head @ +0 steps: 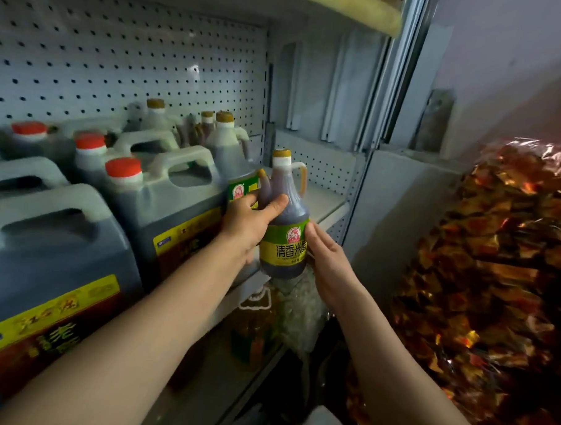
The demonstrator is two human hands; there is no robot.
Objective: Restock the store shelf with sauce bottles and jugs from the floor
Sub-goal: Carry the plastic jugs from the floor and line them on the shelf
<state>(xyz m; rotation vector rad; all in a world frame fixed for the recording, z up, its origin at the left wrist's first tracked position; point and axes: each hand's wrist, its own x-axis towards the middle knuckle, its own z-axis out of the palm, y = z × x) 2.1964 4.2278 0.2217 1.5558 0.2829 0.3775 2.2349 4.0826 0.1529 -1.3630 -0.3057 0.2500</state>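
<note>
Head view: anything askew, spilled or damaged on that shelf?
Nothing spilled or damaged shows. Only the green-labelled dark vinegar bottle with the gold cap is off the grey metal shelf: it is held slightly tilted past the front edge, the left hand gripping it and the right hand against its side. The red-capped dark sauce jugs stand upright.

Dark-liquid plastic bottle with gold cap and side handle [284, 231], at the shelf's front edge: green-yellow label reads 清香米醋, under a round red-and-white emblem; smaller print below illegible. Large grey plastic jug with moulded handle [46, 253], left end of the shelf: yellow label band, characters blurred, unreadable.
</note>
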